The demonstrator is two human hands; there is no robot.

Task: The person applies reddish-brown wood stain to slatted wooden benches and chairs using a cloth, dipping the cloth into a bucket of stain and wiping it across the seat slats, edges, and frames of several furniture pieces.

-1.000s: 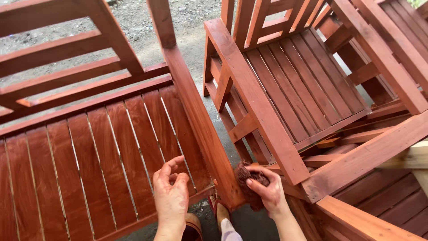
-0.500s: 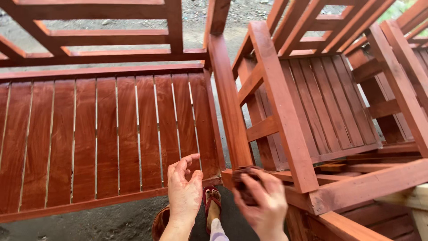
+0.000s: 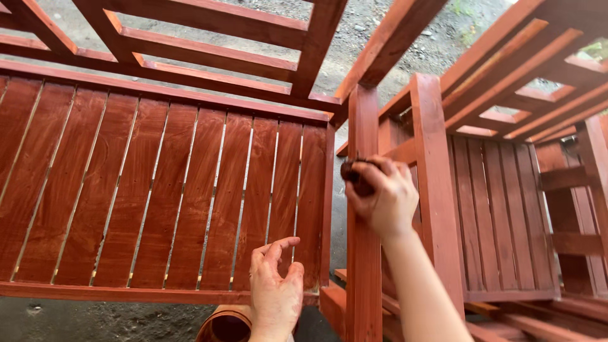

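Since a moment ago my right hand (image 3: 379, 199) has risen from low by the bench corner to the upright post (image 3: 362, 253), and my view has tilted up so the bench seat fills the left.

Head view: my right hand's grip is closed around a dark, stain-soaked rag (image 3: 356, 177), pressed against the left face of the post near its top. The post's long axis runs straight up and down, and it lies directly under and beside the rag, so the right hand is much the nearer one to it. My left hand (image 3: 275, 288) rests lower, fingers loosely curled and holding nothing, fingertips touching the front edge of the bench (image 3: 152, 190), a slatted red-brown seat with wet streaks. Just below that hand sits the rim of a round brown pot (image 3: 225, 323); I cannot see what is in it. To the right of the post stands a chair (image 3: 500, 209) of the same red wood. Gravel ground (image 3: 373, 31) shows beyond the frames.
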